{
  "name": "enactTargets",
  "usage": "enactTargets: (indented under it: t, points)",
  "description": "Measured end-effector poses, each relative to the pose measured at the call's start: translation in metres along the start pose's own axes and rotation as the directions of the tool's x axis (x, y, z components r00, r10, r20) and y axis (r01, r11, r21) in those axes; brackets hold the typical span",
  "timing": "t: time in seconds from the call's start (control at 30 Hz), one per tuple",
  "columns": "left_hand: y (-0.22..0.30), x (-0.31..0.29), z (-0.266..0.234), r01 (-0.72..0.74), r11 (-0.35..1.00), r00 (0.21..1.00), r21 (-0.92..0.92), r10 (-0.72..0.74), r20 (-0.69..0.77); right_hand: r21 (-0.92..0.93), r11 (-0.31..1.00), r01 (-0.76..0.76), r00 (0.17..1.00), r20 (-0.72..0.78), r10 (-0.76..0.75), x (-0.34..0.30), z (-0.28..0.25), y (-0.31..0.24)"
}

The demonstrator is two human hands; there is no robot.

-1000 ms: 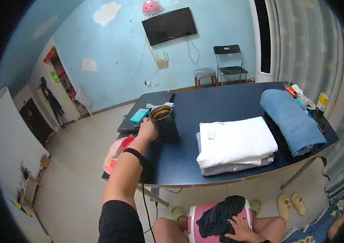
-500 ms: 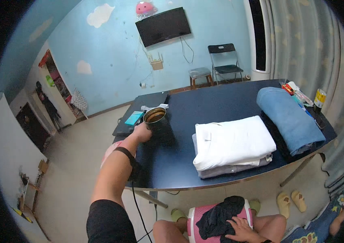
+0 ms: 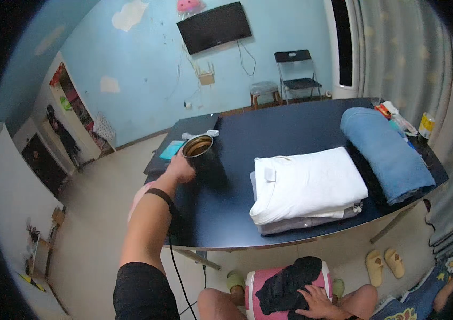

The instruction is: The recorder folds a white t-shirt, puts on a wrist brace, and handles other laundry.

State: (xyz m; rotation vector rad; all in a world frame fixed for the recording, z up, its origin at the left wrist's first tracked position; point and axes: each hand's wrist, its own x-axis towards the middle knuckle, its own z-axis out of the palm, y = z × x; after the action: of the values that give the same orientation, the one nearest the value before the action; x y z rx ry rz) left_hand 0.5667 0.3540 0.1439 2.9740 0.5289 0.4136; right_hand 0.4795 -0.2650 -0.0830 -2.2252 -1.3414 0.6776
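My left arm reaches forward to the table's left side, where my left hand (image 3: 182, 170) is closed on the side of a black cup (image 3: 208, 164) with a shiny metal rim and brownish inside. Whether the cup touches the tabletop is hard to tell. In front of my body, a crumpled black cloth garment (image 3: 285, 288) lies over a pink and white stool-like container (image 3: 253, 292) between my legs. On that cloth my right hand (image 3: 316, 303) rests flat, fingers spread. A folded white garment (image 3: 309, 181) tops a grey one (image 3: 285, 226) on the table.
The dark table (image 3: 280, 128) also carries a rolled blue garment (image 3: 384, 154), a yellow-labelled bottle (image 3: 426, 126), a flat black case (image 3: 191, 128) and a light-blue box (image 3: 171, 150). A black cable (image 3: 178, 274) hangs by the table's near left edge. Yellow slippers (image 3: 374, 268) lie on the floor.
The whole view has shifted slightly. My left hand stays on the cup, and my right hand still lies on the black cloth.
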Motion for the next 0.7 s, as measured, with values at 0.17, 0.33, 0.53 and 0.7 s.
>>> enactTargets:
  t: [0.17,0.33,0.53,0.7]
  points:
    - [-0.009,0.007,-0.006,-0.096,0.995,0.992,0.0,0.096,0.082,0.016,1.0,0.019,0.998,-0.065,-0.018,0.0,-0.006,0.0]
    - [-0.004,0.007,-0.004,-0.074,0.995,0.996,-0.072,0.078,0.05,0.0,0.999,0.037,0.997,-0.067,-0.037,0.0,-0.004,0.008]
    - [0.023,0.003,-0.039,-0.149,0.977,0.987,-0.154,0.137,-0.083,0.05,0.997,0.065,0.997,-0.032,-0.063,0.008,0.001,0.016]
    - [0.025,-0.014,-0.051,-0.122,0.988,0.992,0.099,0.126,-0.031,0.015,0.998,0.068,0.996,-0.053,-0.068,0.006,0.008,0.017]
